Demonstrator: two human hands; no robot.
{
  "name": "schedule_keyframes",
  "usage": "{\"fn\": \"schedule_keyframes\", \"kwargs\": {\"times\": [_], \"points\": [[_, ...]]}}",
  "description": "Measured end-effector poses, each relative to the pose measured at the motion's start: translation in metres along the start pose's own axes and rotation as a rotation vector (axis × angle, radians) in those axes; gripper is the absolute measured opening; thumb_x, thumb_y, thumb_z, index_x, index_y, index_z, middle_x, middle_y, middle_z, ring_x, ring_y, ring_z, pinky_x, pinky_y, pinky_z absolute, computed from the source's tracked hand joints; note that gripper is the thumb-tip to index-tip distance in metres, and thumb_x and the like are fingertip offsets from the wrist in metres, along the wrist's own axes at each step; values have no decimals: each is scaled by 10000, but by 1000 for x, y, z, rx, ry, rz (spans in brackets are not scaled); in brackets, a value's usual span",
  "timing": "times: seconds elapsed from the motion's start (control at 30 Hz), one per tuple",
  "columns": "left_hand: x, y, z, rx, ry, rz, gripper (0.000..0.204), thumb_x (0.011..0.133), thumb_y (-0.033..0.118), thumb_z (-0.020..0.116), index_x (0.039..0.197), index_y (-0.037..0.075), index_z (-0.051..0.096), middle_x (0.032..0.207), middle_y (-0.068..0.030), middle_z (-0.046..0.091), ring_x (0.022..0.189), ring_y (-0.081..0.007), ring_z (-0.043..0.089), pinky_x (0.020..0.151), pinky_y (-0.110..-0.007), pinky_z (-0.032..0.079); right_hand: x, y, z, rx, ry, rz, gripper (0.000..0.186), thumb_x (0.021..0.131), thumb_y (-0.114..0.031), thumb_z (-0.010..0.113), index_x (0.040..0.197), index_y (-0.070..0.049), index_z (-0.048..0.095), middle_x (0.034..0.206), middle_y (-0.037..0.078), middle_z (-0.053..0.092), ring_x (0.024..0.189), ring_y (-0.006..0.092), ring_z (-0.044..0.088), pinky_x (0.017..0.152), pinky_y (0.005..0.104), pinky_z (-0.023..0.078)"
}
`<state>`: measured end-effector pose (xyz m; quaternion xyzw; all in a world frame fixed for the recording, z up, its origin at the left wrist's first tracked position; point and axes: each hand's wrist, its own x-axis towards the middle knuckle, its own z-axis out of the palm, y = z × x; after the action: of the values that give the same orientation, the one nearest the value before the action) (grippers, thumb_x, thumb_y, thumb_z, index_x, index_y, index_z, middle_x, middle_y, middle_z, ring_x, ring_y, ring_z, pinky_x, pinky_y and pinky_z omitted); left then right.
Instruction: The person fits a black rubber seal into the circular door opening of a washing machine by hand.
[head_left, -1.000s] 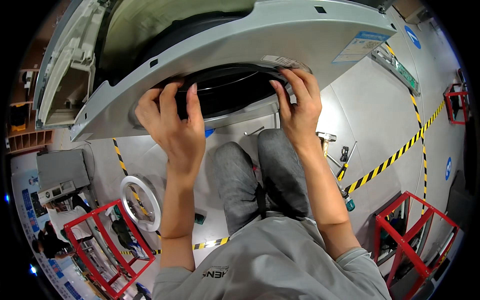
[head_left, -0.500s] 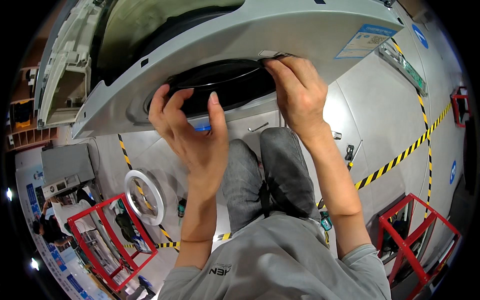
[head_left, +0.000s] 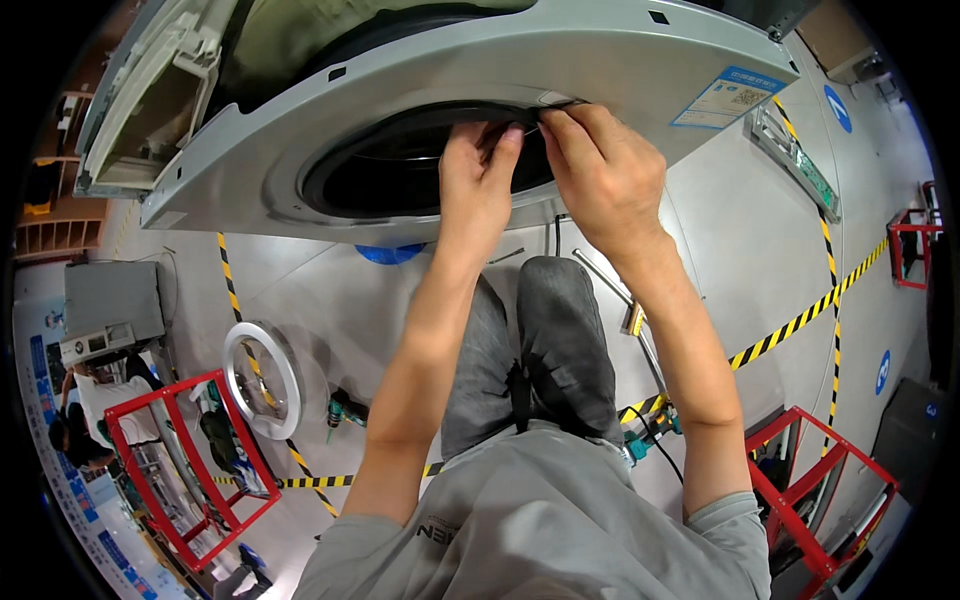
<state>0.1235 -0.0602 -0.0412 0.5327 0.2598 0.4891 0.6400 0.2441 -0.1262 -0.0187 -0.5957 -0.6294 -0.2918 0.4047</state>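
In front of me stands the silver-grey front panel [head_left: 560, 75] of a washing machine, with a round door opening in it. A black rubber door gasket [head_left: 345, 165] runs around that opening. My right hand [head_left: 610, 175] pinches the gasket at the opening's upper right rim, fingers bent and pressed together. Close beside it, my left hand [head_left: 475, 190] reaches into the opening, its thumb and fingers closed on the gasket's inner side. The fingertips are partly hidden by the hands and dark rubber. A blue and white label [head_left: 728, 98] sits at the panel's right.
A round door ring [head_left: 290, 390] and a drill [head_left: 345, 410] lie on the floor at left. Another power tool [head_left: 655, 435] lies by my right hip. Red frames [head_left: 190, 550] [head_left: 810, 490] stand on both sides. A panel with a circuit board [head_left: 800, 165] lies at far right.
My left hand has moved right, from the opening's left side to beside my right hand, and its spread fingers have closed. My right hand stays at the upper right rim.
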Motion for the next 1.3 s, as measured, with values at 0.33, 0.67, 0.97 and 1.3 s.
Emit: {"fn": "schedule_keyframes", "kwargs": {"times": [0.33, 0.67, 0.97, 1.3], "points": [[4, -1, -5, 162, -66, -19, 176, 987, 43, 646, 1058, -111, 692, 942, -114, 756, 845, -120, 696, 775, -249, 553, 13, 5, -6, -35, -73, -95, 216, 699, -73, 781, 891, -71, 682, 805, 22, 639, 590, 204, 629, 527, 319, 495], [6, -1, -2, 365, -7, 105, 157, 934, 84, 716, 928, -71, 735, 793, -129, 763, 725, -114, 710, 672, -266, 544, 9, -12, 4, -160, 42, 101, 147, 673, -108, 742, 757, -100, 622, 737, 21, 565, 601, 197, 610, 504, 327, 469], [8, -15, -3, 293, -7, 136, 251, 935, 183, 755, 928, -66, 725, 788, -115, 752, 712, -128, 694, 678, -255, 531, -20, 2, -17, -56, -53, 334, 97, 868, -110, 758, 957, -82, 730, 909, 51, 715, 711, 255, 697, 612, 340, 538], [13, -19, -9, 249, -78, 111, 265, 947, 190, 744, 956, -74, 725, 827, -115, 756, 744, -120, 687, 698, -258, 532, -8, 1, -10, -49, -98, 152, 94, 836, -80, 748, 920, -58, 714, 850, 52, 696, 677, 249, 673, 589, 348, 524]]}}
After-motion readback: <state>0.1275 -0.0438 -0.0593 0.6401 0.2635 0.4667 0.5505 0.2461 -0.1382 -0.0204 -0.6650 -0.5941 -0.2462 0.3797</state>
